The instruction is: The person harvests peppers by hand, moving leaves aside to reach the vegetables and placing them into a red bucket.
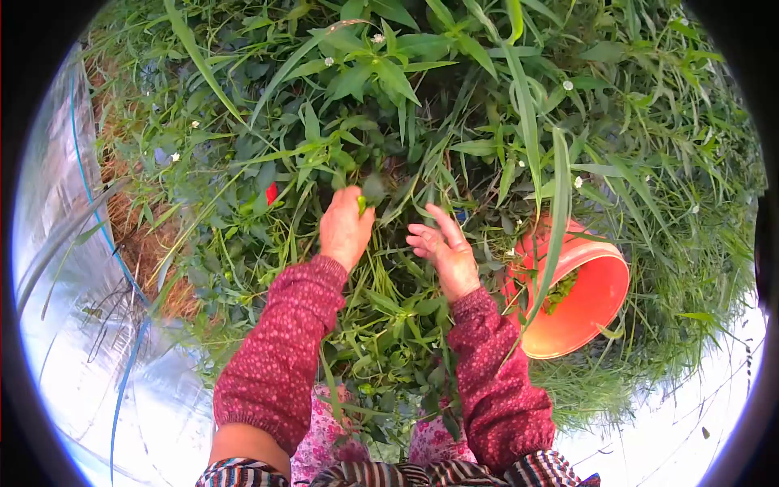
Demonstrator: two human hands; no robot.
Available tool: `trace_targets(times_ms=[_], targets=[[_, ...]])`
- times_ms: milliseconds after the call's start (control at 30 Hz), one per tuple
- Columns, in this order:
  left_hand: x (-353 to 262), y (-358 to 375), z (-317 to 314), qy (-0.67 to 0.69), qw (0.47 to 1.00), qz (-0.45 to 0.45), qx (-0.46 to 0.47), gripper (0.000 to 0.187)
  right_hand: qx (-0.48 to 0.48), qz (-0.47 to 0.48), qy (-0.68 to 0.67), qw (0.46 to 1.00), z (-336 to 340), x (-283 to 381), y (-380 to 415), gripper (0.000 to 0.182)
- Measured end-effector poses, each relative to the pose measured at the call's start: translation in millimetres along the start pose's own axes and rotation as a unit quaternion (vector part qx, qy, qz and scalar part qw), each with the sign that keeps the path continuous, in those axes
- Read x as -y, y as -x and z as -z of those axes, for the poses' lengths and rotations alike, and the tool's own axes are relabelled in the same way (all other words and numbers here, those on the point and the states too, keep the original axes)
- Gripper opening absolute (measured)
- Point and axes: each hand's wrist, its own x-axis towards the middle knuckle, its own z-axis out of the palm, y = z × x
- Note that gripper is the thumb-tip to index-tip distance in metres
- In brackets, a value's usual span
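My left hand point(345, 230) is among the green plants, with thumb and fingers pinched together. A small bright green piece point(362, 204), perhaps part of a plant, shows at its fingertips; I cannot tell its kind. To the right, my right hand point(445, 253) hangs over the leaves with its fingers apart and nothing in them. Low leafy plants point(381, 284) surround both hands, and long grass blades rise between them. An orange-red bucket point(604, 280) lies tilted to the right of my right hand, its mouth toward me. Inside it is a heap of small green produce point(561, 292).
Tall grass blades point(558, 203) cross in front of the bucket. A small red thing point(272, 193) shows among leaves left of my left hand. Clear plastic sheeting point(73, 325) with a blue cord point(123, 390) runs along the left, beside dry brown grass point(150, 256).
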Motion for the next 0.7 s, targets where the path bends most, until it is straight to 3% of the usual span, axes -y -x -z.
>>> trace_targets(times_ms=[100, 167, 233, 300, 367, 500, 533, 567, 633, 667, 700], targets=[[0.1, 30.1, -3.2, 0.009, 1.000, 0.021, 0.018, 0.025, 0.013, 0.002, -0.035, 0.999, -16.6, -6.4, 6.7, 0.045], [-2.9, 45.3, -5.3, 0.086, 0.996, -0.022, 0.004, 0.024, 0.011, -0.056, -0.036, 0.998, -29.8, -14.5, -3.2, 0.037], [3.0, 49.1, -5.0, 0.176, 0.984, 0.000, -0.012, 0.020, -0.006, -0.069, 0.006, 0.998, -36.6, -20.5, -25.2, 0.028], [5.0, 49.2, 6.6, 0.148, 0.989, -0.025, 0.015, 0.023, 0.047, -0.147, 0.082, 0.985, -39.1, -27.3, -50.7, 0.033], [1.4, 51.5, 9.0, 0.161, 0.985, -0.056, 0.024, 0.025, 0.131, -0.224, 0.043, 0.965, -45.0, -31.7, -68.1, 0.032], [-7.6, 59.9, 15.5, 0.164, 0.981, -0.075, 0.078, 0.031, 0.170, -0.230, 0.049, 0.957, -48.9, -42.7, -82.3, 0.026], [-5.9, 62.3, 14.9, 0.146, 0.977, -0.098, 0.122, 0.033, 0.139, -0.218, -0.011, 0.966, -48.0, -52.3, -85.1, 0.022], [-15.3, 66.5, 16.9, 0.130, 0.971, -0.097, 0.178, 0.034, 0.169, -0.191, 0.104, 0.961, -47.9, -49.9, -87.9, 0.019], [-30.5, 62.7, 22.0, 0.045, 0.972, -0.151, 0.177, 0.022, 0.170, -0.110, 0.216, 0.955, -41.7, -63.6, -91.9, 0.020], [-29.7, 54.1, 25.7, 0.102, 0.970, -0.118, 0.185, 0.016, 0.127, -0.137, 0.093, 0.978, -32.1, -93.7, -105.8, 0.022], [-29.0, 38.4, 32.5, 0.158, 0.965, -0.085, 0.191, 0.013, 0.107, -0.104, 0.142, 0.979, -28.6, -96.3, -106.0, 0.025]])
